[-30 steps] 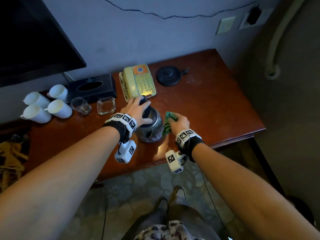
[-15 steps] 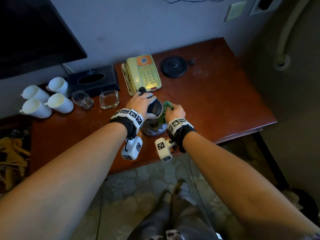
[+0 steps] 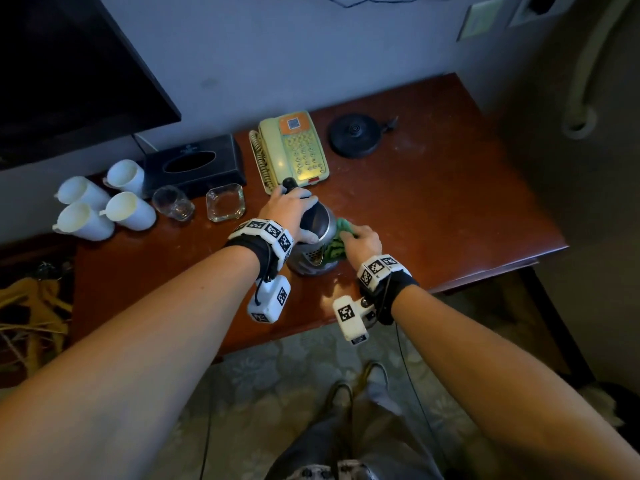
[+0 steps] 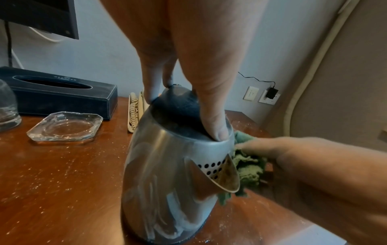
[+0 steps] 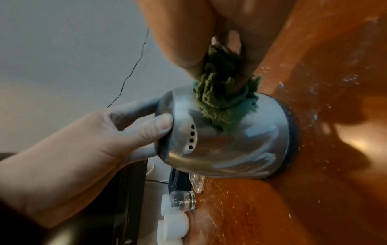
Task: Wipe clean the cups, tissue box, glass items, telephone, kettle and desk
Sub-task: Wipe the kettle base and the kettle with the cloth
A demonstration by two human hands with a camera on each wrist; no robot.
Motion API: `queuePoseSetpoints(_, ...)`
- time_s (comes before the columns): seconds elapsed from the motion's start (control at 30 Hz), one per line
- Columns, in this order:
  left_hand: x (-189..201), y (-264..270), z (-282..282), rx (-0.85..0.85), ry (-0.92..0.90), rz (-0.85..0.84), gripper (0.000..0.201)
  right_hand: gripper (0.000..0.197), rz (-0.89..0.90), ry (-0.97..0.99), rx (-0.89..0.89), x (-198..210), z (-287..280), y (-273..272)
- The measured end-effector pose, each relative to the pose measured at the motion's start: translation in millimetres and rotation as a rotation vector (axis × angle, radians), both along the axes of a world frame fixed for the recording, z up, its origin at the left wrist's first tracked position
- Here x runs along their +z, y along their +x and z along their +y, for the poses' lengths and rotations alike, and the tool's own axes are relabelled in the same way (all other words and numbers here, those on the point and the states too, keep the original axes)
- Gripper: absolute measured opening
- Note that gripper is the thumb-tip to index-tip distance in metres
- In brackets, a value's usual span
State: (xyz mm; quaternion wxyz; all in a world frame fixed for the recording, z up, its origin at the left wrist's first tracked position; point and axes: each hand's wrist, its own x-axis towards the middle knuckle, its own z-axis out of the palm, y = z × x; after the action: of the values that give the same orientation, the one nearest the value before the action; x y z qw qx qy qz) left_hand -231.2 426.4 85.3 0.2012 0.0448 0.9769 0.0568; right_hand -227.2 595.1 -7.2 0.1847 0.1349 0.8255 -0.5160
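The left hand (image 3: 291,211) is clamping its fingers (image 4: 215,127) over the kettle (image 3: 313,251) lid, steadying it on the desk (image 3: 450,216) while the right hand (image 3: 362,242), fingers bunched around a green cloth (image 5: 222,101), is rubbing its side.

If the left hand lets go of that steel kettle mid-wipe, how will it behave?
The kettle is tilted, so it would probably rock or tip. Its polished wall looks slippery under the green cloth. The left hand on its lid likely steadies it.
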Motion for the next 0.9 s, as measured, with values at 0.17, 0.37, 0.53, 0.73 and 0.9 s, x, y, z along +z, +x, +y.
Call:
queuePoseSetpoints(0.17,-1,0,0,0.011,0.018,0.016,0.087,0.029,0.146,-0.07,0.084,6,-6,-23)
queuePoseSetpoints(0.37,-9,0,-2,0.02,0.017,0.04,0.086,0.035,-0.023,0.055,0.166,-30,-5,-37)
queuePoseSetpoints(0.53,-12,0,-4,0.03,0.017,0.03,0.085,0.034,-0.247,0.087,0.089,-40,-3,-22)
queuePoseSetpoints(0.73,-13,1,-2,0.041,0.034,0.038,0.085,0.039,-0.377,0.024,0.226,-41,5,7)
queuePoseSetpoints(0.9,-9,3,3,0.044,0.033,0.049,0.084,0.029,-0.362,-0.068,0.121,-35,6,-8)
